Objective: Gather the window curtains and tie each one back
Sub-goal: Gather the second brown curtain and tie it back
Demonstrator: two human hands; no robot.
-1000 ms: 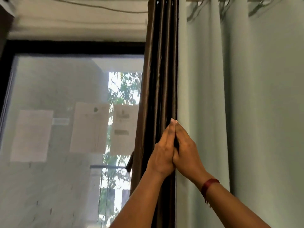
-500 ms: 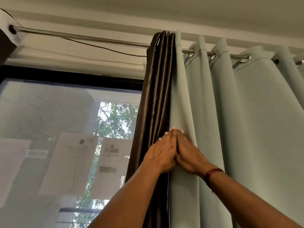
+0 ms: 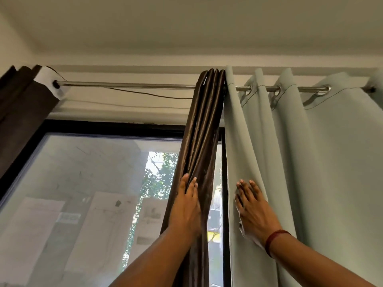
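Hands (image 3: 186,206) now apart, curtains (image 3: 204,131) parted.

Both arms reach upward, left hand (image 3: 185,206) and right hand (image 3: 251,210) flat, apart.

Item count, window area

There were 3 curtains: 2 brown curtains (image 3: 204,129) (image 3: 22,112) and 1 grey curtain (image 3: 310,162); 1 rod (image 3: 128,85); 2 hands (image 3: 185,206) (image 3: 253,212).
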